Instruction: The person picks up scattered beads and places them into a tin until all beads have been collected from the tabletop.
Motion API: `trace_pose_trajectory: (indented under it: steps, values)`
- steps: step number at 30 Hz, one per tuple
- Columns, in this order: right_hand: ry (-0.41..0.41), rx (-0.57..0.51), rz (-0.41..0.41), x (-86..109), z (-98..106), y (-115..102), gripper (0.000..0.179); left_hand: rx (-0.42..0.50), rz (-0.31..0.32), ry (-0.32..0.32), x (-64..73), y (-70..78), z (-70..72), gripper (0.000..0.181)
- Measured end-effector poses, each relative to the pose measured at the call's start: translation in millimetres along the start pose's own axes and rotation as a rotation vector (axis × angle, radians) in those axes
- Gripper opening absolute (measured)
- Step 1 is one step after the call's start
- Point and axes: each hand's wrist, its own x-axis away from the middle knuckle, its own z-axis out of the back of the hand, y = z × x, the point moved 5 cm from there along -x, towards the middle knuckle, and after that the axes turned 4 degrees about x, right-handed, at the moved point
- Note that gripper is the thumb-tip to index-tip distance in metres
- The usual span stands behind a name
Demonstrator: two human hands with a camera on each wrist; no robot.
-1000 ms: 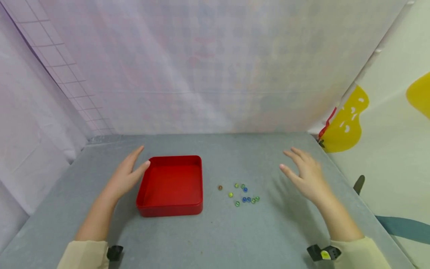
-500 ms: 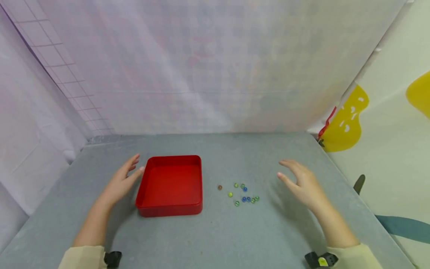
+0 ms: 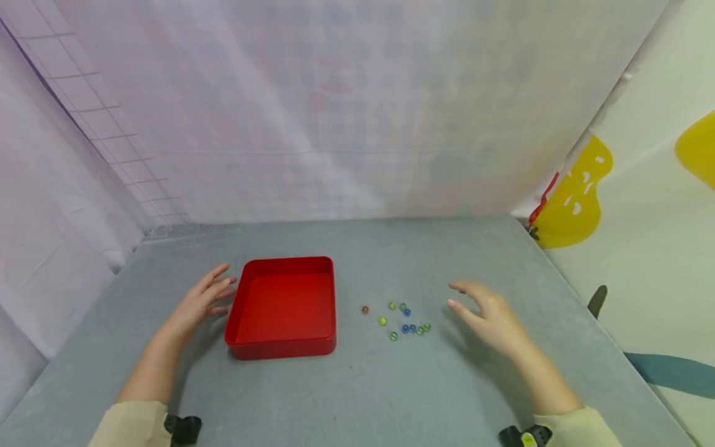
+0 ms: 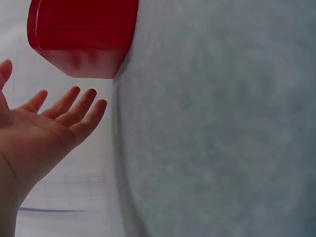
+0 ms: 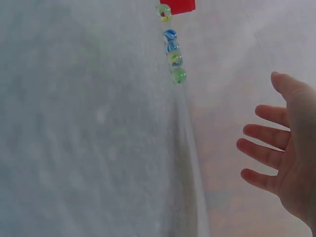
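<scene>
A square red tray (image 3: 279, 349) with low walls stands on the grey table, left of centre, with nothing in it. Just off its left wall is my left hand (image 3: 195, 305), fingers spread and holding nothing; the left wrist view shows those fingers (image 4: 74, 109) apart from the tray's side. To the right of the tray lie several small glass marbles, among them a brown marble (image 3: 365, 310), a yellow-green marble (image 3: 382, 321) and a blue marble (image 3: 407, 312). My right hand (image 3: 491, 318) hovers right of the marbles, thumb and fingers parted, also holding nothing.
Grey cloth covers the table (image 3: 346, 403). A pale curtain (image 3: 346, 124) hangs along the back edge, and another white sheet (image 3: 642, 267) with yellow shapes borders the right side. White fabric (image 3: 56, 217) borders the left.
My right hand has moved left and nearer, toward the marbles. My left hand has drawn slightly back from the tray's upper left corner, its fingers spreading. Tray and marbles stay in place.
</scene>
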Motion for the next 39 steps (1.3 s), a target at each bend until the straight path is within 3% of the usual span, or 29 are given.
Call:
trace_pose_trajectory:
  steps: [3,8,16,24,31,39]
  values:
    - [-0.009,-0.018,0.008,-0.5,-5.0,0.1,0.037,0.045,0.035,-0.027,-1.2,-3.7,1.9,0.064]
    - [-0.065,-0.007,0.002,-0.3,-15.8,-1.7,0.038,0.024,0.074,-0.079,-2.6,-7.9,3.5,0.066]
    - [-0.13,-0.013,0.013,-0.2,-30.0,-1.8,0.037,-0.015,0.053,-0.178,-3.0,-14.1,0.1,0.067]
    - [-0.169,0.002,0.106,0.5,-39.0,-3.0,0.035,-0.055,0.073,-0.207,-0.6,-24.7,3.7,0.069]
    - [-0.189,0.011,0.118,2.5,-43.2,-2.8,0.033,-0.047,0.074,-0.254,-0.8,-27.6,4.4,0.075]
    - [-0.18,0.05,0.188,2.3,-44.9,-6.1,0.028,-0.054,0.131,-0.27,1.1,-31.0,5.3,0.081]
